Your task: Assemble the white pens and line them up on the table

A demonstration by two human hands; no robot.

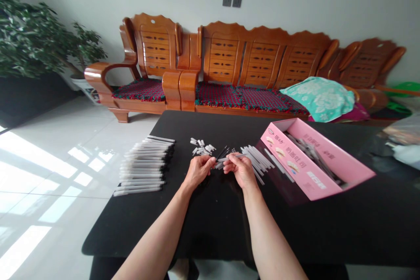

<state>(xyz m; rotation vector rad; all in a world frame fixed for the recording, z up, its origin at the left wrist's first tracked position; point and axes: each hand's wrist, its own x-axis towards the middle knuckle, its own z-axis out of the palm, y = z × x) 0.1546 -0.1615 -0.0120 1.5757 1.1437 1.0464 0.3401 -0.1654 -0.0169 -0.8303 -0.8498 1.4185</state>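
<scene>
Over the middle of the black table, my left hand (198, 170) pinches one end of a thin pen part between thumb and fingers. My right hand (242, 170) grips a pale grey pen barrel (224, 159), which points toward my left fingertips. Just behind the hands lie dark, thin pen refills (226, 152), partly hidden by my fingers. Small white pen caps (202, 145) sit loose beyond my left hand. To the right of my right hand, a bunch of pale pen barrels (258, 157) is spread out. A long row of pens with dark ends (144, 164) lies at the left.
A pink box (295, 159) holding more pens stands on the right of the table (216, 227). Wooden seats (243, 57) line the wall behind, with a turquoise cloth (323, 96) on one. Plants (36, 39) stand at the far left; a plastic bag (405, 140) is at the right edge.
</scene>
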